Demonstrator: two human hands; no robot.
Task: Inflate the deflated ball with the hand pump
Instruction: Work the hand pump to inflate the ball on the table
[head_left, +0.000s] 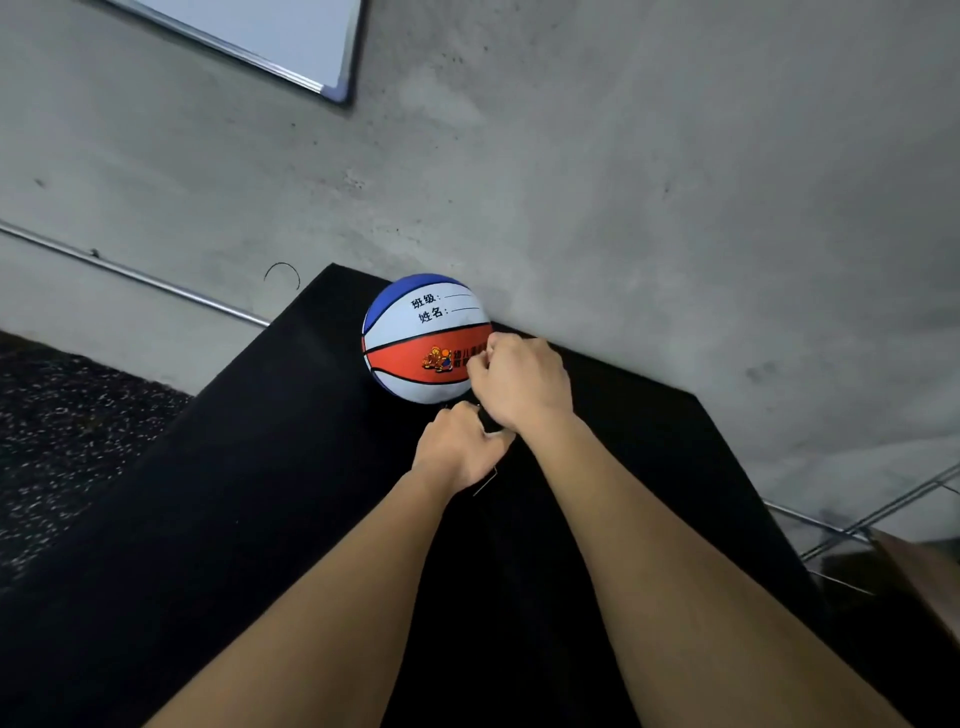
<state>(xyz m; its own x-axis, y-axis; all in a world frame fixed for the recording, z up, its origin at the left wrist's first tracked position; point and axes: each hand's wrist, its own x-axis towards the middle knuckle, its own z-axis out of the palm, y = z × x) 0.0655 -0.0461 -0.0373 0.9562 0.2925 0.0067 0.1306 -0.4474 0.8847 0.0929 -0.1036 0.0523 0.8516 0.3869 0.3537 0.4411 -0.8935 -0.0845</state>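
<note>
Round, smooth ball (423, 338) with blue, white and orange panels on a matte black table (270, 467) against a rough concrete wall (623, 182). Right hand (519, 382) curled at the ball's side; left hand (457, 449) clenched around a dark pump (490, 423), mostly hidden.

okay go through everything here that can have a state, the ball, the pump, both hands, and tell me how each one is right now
ball: looks round, resting on the black table against the wall.
pump: dark, mostly hidden between the hands; connection to the ball not visible.
left hand: closed around the pump.
right hand: fingers pinched at the ball's near side.
</note>
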